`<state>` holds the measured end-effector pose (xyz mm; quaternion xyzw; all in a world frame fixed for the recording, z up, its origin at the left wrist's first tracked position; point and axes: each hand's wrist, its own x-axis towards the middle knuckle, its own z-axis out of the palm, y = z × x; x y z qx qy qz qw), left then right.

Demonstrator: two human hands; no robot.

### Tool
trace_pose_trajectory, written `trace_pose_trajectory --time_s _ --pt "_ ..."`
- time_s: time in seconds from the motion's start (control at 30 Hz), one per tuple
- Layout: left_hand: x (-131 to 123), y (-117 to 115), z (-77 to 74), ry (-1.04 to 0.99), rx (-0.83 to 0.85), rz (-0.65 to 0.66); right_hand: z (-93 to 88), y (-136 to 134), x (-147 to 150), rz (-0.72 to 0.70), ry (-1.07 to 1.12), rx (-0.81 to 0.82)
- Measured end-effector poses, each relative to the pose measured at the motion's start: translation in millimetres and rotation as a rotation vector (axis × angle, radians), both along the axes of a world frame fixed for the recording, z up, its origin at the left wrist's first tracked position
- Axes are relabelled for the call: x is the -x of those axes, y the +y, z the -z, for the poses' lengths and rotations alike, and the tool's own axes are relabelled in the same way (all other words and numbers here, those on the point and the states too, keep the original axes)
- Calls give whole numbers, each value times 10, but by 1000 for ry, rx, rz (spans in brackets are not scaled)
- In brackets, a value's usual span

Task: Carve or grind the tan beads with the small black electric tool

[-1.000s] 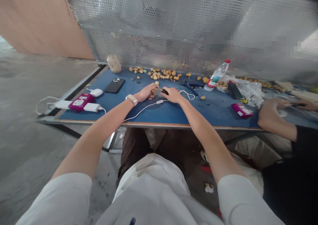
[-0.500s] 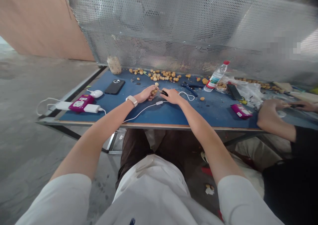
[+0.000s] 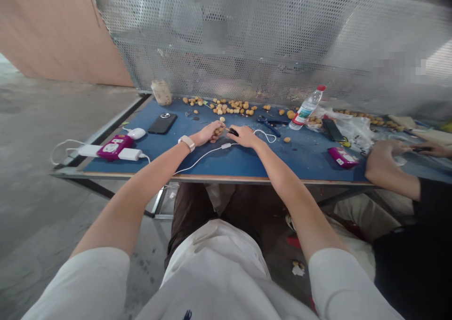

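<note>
Left hand (image 3: 210, 133): fingers curled together on a small tan ball (image 3: 219, 131). Right hand (image 3: 244, 136): fingers clamped on a black tool (image 3: 233, 132). Both lie well behind the blue table's front edge (image 3: 226, 179).

Left hand (image 3: 210, 132), fingers curled around a small round tan ball (image 3: 219, 131); right hand (image 3: 243, 135), pinching a small black-handled tool (image 3: 233, 132). Blue tabletop (image 3: 282, 162) bearing scattered tan balls (image 3: 229, 107), a clear plastic water bottle (image 3: 307, 107), a black smartphone (image 3: 162, 123).
</note>
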<state>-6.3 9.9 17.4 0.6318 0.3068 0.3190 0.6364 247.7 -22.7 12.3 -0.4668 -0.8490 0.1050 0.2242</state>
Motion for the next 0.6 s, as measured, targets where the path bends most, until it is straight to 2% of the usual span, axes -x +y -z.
trace_pose_trajectory --time_s 0.2,0.6 --pt "0 -7 -11 1 -4 -19 -4 1 3 -26 1 12" --pt "7 -44 -52 30 3 -11 -63 -60 40 15 13 9"
